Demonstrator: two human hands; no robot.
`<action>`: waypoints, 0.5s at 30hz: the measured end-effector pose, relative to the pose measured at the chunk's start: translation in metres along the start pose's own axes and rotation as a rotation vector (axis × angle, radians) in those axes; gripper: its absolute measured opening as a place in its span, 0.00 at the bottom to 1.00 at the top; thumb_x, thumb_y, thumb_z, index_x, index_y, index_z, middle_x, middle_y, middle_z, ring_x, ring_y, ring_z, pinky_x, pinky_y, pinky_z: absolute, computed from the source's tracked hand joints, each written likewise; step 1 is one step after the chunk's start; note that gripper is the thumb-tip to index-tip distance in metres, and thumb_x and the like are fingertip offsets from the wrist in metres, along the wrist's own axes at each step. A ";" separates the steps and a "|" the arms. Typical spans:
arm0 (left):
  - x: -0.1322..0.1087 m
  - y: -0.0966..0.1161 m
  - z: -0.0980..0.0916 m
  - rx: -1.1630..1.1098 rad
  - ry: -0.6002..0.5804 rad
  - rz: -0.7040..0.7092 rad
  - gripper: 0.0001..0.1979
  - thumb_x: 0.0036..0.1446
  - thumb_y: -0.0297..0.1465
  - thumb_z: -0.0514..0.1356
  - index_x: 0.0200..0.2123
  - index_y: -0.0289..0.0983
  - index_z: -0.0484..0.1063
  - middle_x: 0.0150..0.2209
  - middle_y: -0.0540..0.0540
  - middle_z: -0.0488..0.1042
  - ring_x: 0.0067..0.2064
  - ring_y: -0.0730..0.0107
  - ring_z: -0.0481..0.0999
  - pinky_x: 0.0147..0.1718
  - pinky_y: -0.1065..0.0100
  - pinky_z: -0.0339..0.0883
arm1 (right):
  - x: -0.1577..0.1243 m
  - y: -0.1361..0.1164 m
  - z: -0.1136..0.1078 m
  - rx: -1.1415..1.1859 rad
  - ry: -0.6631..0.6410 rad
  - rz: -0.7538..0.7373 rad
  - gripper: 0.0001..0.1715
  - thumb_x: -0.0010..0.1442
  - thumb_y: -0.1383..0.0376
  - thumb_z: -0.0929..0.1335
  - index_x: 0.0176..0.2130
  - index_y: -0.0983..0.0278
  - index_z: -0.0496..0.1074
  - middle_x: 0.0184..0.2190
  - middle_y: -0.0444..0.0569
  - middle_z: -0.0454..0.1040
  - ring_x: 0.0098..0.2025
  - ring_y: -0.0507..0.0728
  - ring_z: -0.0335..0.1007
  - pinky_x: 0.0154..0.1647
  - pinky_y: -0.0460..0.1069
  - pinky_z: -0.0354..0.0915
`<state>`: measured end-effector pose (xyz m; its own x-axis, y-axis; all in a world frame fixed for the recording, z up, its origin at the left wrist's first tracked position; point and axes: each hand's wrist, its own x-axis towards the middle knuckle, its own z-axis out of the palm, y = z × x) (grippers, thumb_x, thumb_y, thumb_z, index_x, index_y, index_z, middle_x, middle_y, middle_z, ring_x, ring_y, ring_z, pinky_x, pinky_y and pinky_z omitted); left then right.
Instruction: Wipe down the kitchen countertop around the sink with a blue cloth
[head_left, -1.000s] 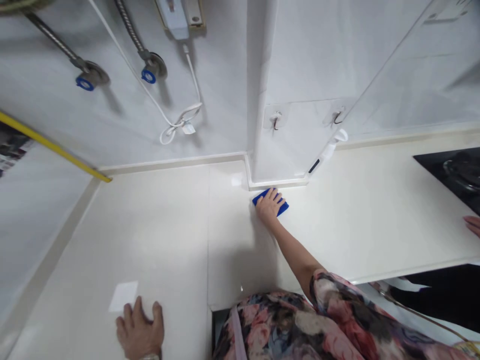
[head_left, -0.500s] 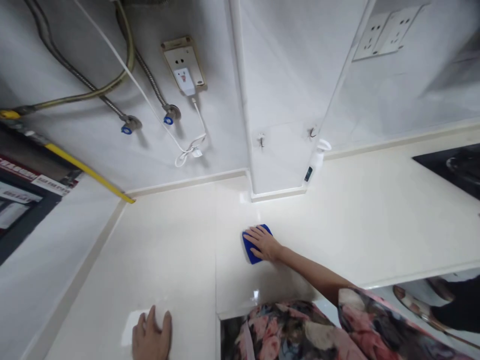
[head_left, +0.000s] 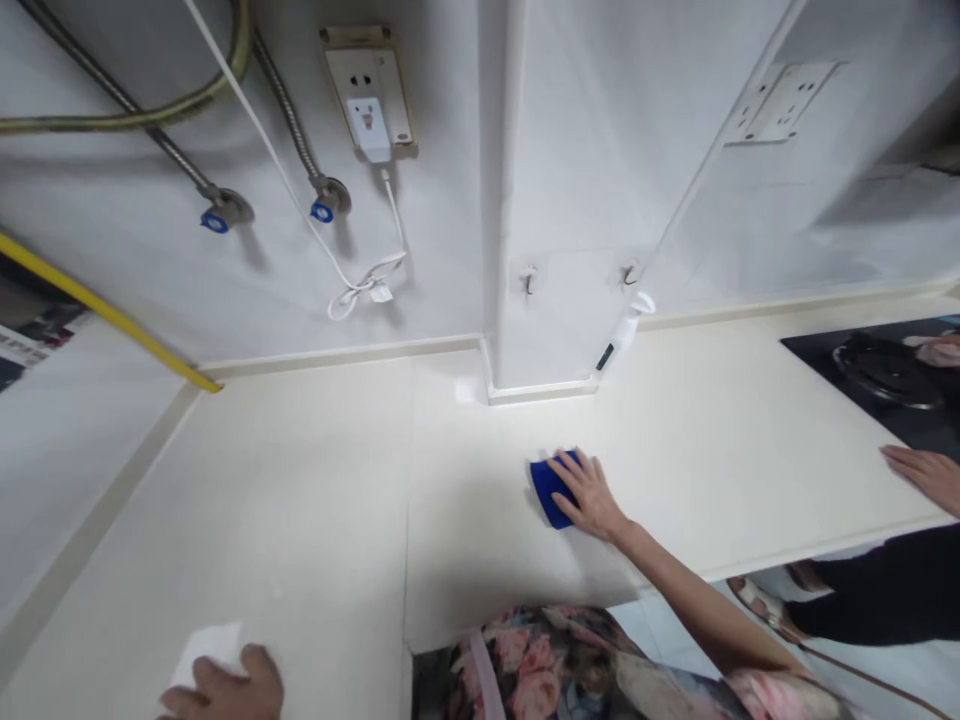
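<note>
My right hand (head_left: 592, 495) lies on a blue cloth (head_left: 551, 490), fingers pressed down on it, on the cream countertop (head_left: 315, 480) a little in front of the wall pillar (head_left: 555, 200). At the bottom left edge, my left hand (head_left: 225, 688) rests on the countertop with its fingers only partly in view. A white patch (head_left: 204, 645) sits just beyond it; I cannot tell whether it is paper or glare.
Another person's hand (head_left: 926, 472) rests on the counter's right edge, near a black gas hob (head_left: 877, 375). A white spray bottle (head_left: 621, 335) leans at the pillar's foot. Hoses, a socket with a white cable (head_left: 367, 285) and a yellow pipe (head_left: 97, 310) line the back wall.
My right hand has slid the blue cloth from the pillar's base towards me, then to the right. My left hand has drawn back to the lower left. Another person's hand has come further into view.
</note>
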<state>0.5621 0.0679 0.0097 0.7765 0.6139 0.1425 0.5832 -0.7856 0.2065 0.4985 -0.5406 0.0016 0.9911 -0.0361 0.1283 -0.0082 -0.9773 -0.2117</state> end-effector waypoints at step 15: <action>0.000 -0.004 -0.001 0.035 -0.027 0.001 0.39 0.58 0.50 0.47 0.64 0.31 0.68 0.68 0.22 0.63 0.69 0.24 0.59 0.60 0.28 0.59 | 0.132 0.019 0.008 -0.082 0.262 0.816 0.42 0.69 0.53 0.57 0.70 0.79 0.61 0.72 0.74 0.59 0.75 0.75 0.49 0.72 0.78 0.46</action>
<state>0.5596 0.0707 0.0102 0.7829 0.6110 0.1168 0.5899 -0.7889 0.1724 0.6304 -0.5623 0.0072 0.6086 -0.7708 0.1884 -0.7240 -0.6366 -0.2658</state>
